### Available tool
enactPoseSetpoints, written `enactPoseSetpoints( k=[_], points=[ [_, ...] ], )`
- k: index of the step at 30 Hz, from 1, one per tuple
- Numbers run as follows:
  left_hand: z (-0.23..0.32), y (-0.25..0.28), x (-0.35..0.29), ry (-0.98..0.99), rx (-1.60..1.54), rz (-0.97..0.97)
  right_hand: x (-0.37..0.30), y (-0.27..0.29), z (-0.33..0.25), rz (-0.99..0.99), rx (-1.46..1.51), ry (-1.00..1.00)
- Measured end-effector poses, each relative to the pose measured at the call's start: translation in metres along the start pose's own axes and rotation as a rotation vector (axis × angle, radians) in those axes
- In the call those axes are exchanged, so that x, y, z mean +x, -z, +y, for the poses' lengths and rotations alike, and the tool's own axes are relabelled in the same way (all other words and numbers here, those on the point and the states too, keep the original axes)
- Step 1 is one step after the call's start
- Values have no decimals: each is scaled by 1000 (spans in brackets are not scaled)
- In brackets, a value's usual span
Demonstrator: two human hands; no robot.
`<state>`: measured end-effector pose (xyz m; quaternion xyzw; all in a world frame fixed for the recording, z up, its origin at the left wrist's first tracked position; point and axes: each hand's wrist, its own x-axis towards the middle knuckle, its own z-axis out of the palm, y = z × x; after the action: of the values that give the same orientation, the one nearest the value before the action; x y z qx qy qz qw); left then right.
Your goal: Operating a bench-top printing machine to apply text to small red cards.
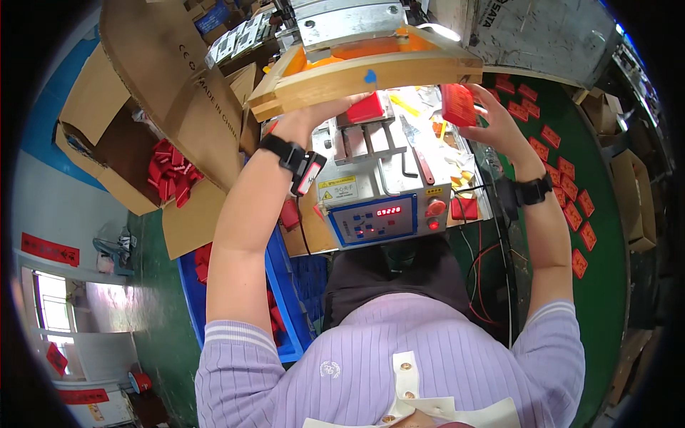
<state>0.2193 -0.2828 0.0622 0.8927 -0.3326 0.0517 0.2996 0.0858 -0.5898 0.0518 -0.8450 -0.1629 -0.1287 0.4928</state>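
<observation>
My left hand (pixel 322 115) reaches under the wooden screen frame (pixel 371 80). Its fingers close on a red plastic block (pixel 365 108) at the metal fixture (pixel 364 135) of a printing machine; the frame hides part of them. To the right of the fixture, my right hand (pixel 492 123) grips another red plastic block (pixel 457 105), whose side looks ribbed, between thumb and fingers. Below the fixture, the machine's blue control panel (pixel 372 221) has a lit red display and red buttons at its right.
Red pieces fill an open cardboard box (pixel 107 167) at left and a blue crate (pixel 285 314) below it. A spatula (pixel 422 164) and hex key (pixel 407 165) lie on the machine. Several flat red pieces (pixel 565 167) rest on the green surface at right. Cables (pixel 485 250) hang nearby.
</observation>
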Motion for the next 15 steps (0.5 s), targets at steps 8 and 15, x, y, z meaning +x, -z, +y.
enactPoseSetpoints(
  k=[8,15],
  points=[
    [33,-13,-2,49,264,-437,-33,4,-6,38,-45,-20],
    [97,-4,-117,-242,-264,-392,-74,-28,-45,89,-210,157]
  ],
)
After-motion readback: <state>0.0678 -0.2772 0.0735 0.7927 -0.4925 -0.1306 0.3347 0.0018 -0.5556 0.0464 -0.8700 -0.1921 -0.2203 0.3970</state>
